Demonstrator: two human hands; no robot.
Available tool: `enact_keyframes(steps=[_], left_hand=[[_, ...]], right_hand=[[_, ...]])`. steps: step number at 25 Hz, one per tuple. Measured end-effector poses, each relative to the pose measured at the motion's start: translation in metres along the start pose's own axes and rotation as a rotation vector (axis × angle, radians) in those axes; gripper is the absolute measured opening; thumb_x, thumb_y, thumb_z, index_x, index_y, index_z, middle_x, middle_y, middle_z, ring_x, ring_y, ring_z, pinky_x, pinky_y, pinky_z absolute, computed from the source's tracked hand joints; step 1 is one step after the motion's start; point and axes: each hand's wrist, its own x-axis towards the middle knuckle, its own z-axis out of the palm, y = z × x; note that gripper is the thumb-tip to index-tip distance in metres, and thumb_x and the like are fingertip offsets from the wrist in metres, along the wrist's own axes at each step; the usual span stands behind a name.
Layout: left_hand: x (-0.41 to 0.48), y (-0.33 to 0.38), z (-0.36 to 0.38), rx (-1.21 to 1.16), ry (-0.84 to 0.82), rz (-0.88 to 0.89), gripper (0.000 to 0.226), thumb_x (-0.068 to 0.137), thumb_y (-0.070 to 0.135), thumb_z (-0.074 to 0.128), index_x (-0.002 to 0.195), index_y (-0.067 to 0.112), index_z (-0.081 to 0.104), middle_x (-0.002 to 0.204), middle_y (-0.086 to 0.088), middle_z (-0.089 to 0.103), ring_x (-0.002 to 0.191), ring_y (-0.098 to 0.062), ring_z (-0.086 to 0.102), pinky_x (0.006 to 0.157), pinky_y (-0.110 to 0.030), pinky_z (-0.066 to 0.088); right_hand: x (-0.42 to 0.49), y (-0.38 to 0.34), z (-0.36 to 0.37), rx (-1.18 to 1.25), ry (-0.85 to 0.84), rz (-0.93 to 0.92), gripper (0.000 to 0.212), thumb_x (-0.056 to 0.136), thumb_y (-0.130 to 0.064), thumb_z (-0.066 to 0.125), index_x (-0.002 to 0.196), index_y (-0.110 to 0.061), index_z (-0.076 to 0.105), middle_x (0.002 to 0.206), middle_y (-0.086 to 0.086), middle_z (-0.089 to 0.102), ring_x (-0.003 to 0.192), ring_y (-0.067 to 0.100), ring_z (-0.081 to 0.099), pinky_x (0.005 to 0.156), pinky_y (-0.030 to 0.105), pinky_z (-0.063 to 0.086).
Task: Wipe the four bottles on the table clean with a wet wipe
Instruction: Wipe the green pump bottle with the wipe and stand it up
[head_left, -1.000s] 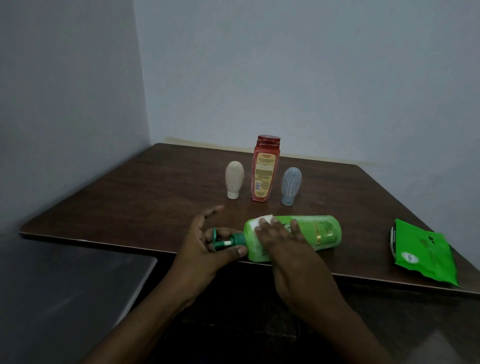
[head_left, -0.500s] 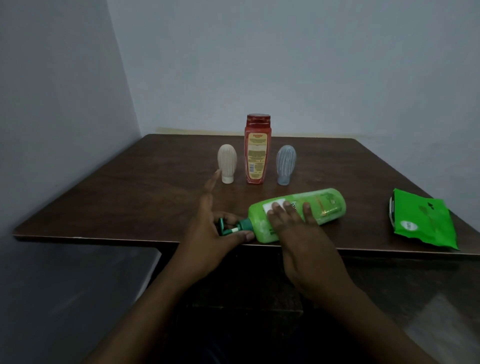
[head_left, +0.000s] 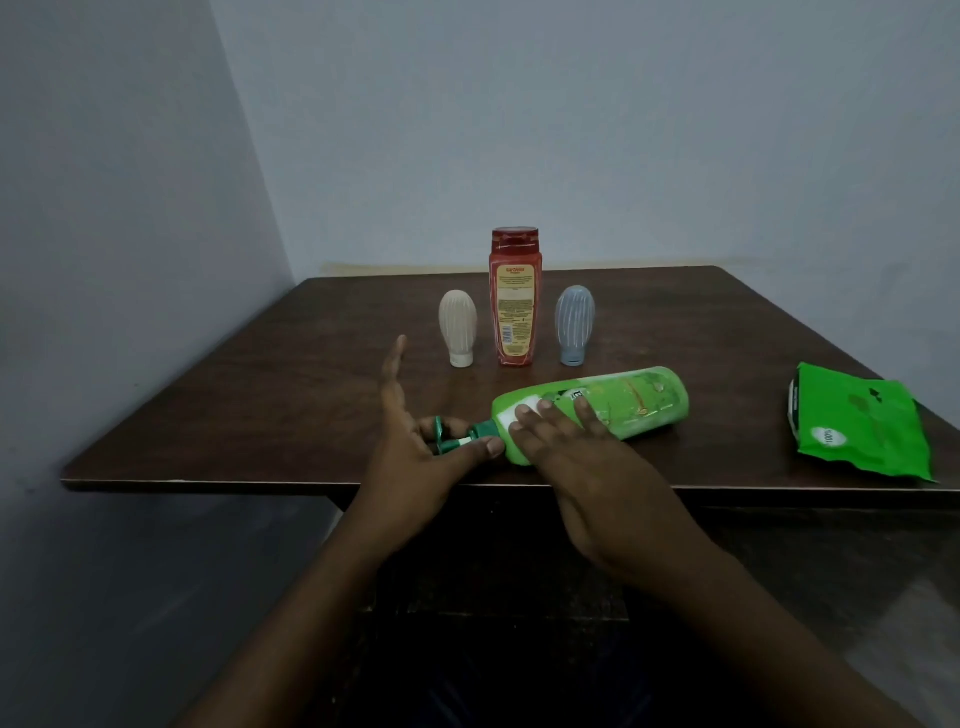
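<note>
A green pump bottle (head_left: 631, 402) lies on its side near the front edge of the brown table (head_left: 291, 395), pump end to the left. My left hand (head_left: 415, 441) pinches the dark green pump neck, index finger sticking up. My right hand (head_left: 576, 452) presses a white wet wipe (head_left: 511, 415) flat on the bottle's shoulder. Behind stand a cream ribbed bottle (head_left: 457, 326), a red bottle (head_left: 515, 296) and a pale blue ribbed bottle (head_left: 574, 324), all upright in a row.
A green pack of wet wipes (head_left: 862, 428) lies at the table's right front. Walls close in at the left and the back. The table's front edge runs just below my hands.
The view has shifted, so the table sits lower and squarer in frame. My left index finger has lifted. My right hand stays on the bottle's shoulder with the wipe.
</note>
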Motion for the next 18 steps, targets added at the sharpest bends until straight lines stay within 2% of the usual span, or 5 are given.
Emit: enact_keyframes(steps=[4, 5, 9, 14, 18], left_hand=[[-0.001, 0.002, 0.001, 0.0, -0.022, 0.011, 0.123, 0.078, 0.008, 0.088, 0.15, 0.065, 0.007, 0.08, -0.004, 0.074, 0.077, -0.014, 0.074, 0.072, -0.027, 0.059], [-0.002, 0.002, 0.002, 0.002, -0.022, 0.019, 0.123, 0.078, 0.007, 0.088, 0.15, 0.064, 0.007, 0.08, -0.002, 0.074, 0.076, -0.014, 0.073, 0.072, -0.027, 0.059], [-0.001, 0.003, 0.002, -0.009, -0.006, 0.022, 0.125, 0.078, 0.004, 0.087, 0.153, 0.061, 0.005, 0.081, -0.005, 0.074, 0.077, -0.019, 0.074, 0.075, -0.032, 0.062], [-0.002, 0.007, 0.003, 0.021, -0.009, -0.014, 0.121, 0.081, 0.007, 0.086, 0.153, 0.058, 0.004, 0.082, -0.008, 0.074, 0.077, -0.015, 0.075, 0.073, -0.027, 0.06], [0.0, 0.005, 0.002, -0.01, 0.015, -0.025, 0.123, 0.08, 0.005, 0.086, 0.152, 0.06, 0.004, 0.088, -0.016, 0.073, 0.085, -0.029, 0.076, 0.081, -0.044, 0.063]], right_hand=[[0.003, 0.015, -0.007, -0.026, 0.09, 0.292, 0.062, 0.085, -0.01, 0.038, 0.146, -0.008, 0.039, 0.151, 0.011, 0.043, 0.143, 0.024, 0.033, 0.121, 0.045, 0.016], [0.002, 0.009, -0.006, -0.014, 0.084, 0.275, 0.063, 0.084, -0.009, 0.04, 0.147, -0.008, 0.038, 0.152, 0.012, 0.041, 0.144, 0.024, 0.032, 0.121, 0.045, 0.016], [-0.006, -0.01, 0.001, 0.006, -0.013, -0.04, 0.067, 0.086, -0.011, 0.039, 0.152, -0.008, 0.026, 0.16, 0.007, 0.023, 0.149, 0.021, 0.016, 0.122, 0.044, 0.011], [-0.003, 0.008, 0.0, 0.026, 0.099, 0.235, 0.064, 0.085, -0.009, 0.037, 0.149, -0.008, 0.034, 0.155, 0.009, 0.035, 0.146, 0.022, 0.027, 0.121, 0.046, 0.016], [-0.007, -0.004, 0.004, -0.008, 0.038, -0.039, 0.063, 0.087, -0.012, 0.039, 0.15, -0.006, 0.032, 0.157, 0.009, 0.03, 0.148, 0.023, 0.021, 0.121, 0.047, 0.016]])
